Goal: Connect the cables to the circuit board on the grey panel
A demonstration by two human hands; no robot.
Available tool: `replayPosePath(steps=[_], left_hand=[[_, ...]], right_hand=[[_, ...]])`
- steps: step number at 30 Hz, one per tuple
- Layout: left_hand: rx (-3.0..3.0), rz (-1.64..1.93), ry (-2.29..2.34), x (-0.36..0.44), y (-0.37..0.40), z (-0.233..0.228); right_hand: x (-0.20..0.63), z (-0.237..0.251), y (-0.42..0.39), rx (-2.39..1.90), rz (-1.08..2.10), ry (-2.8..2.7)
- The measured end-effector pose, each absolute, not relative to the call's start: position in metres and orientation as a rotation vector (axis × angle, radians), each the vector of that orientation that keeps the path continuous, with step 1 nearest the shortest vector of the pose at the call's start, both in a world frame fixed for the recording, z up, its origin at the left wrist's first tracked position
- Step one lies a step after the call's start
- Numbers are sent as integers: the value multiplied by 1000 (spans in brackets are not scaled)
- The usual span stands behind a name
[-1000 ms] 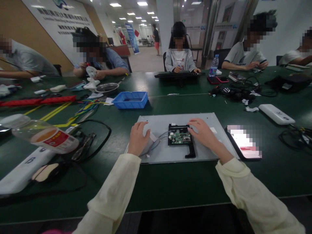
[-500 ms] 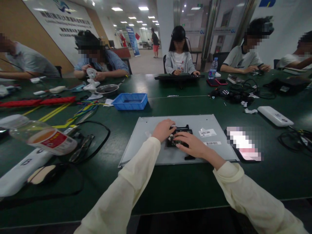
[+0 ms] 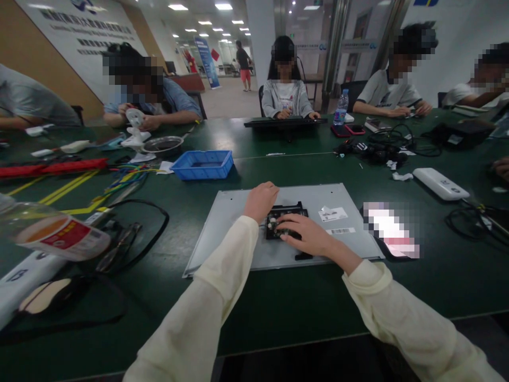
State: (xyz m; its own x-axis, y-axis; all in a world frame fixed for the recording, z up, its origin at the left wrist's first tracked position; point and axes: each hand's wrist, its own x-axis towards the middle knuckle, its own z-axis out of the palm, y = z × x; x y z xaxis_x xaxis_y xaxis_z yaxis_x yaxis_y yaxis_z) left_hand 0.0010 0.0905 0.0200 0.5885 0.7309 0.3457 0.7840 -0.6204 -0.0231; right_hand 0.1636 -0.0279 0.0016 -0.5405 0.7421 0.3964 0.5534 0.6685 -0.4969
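A black circuit board (image 3: pixel 272 222) in a dark frame lies on a flat grey panel (image 3: pixel 234 212) in front of me. My left hand (image 3: pixel 260 202) is at the board's upper left corner, its fingers bent and pressed together; whatever they might hold is hidden. Over the board's right part, my right hand (image 3: pixel 308 233) lies with its fingers stretched out, the fingertips touching the board by a small pale part. A short black piece (image 3: pixel 304 256) shows below my right hand. White labels (image 3: pixel 333 213) are stuck to the panel on the right.
A blue plastic tray (image 3: pixel 202 165) stands beyond the panel. To the right lie a phone (image 3: pixel 392 233) and a white power bank (image 3: pixel 440 183). A drink bottle (image 3: pixel 66 236), glasses (image 3: pixel 119 246) and a black cable are at left. Several people sit across the green table (image 3: pixel 302 305).
My left hand has lifted slightly and moved off the board's top edge toward its corner. My right hand remains on the board. The whole view has shifted a little.
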Motion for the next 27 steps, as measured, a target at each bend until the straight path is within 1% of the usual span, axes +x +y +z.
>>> replayPosePath(steps=[6, 12, 16, 19, 27], left_hand=[[-2733, -355, -1413, 5, 97, 16], [-2752, -551, -1568, -25, 86, 27], [-2608, -394, -1756, -60, 62, 33], [-2592, -304, -1838, -79, 45, 22], [-2651, -292, -1822, -96, 37, -17]], right_hand=[[164, 0, -27, -998, 433, -2284], [164, 1, -29, -1011, 435, -2279], [164, 4, -31, -1019, 452, -2273], [164, 4, -32, -1021, 451, -2268], [165, 4, -35, -1057, 465, -2261]])
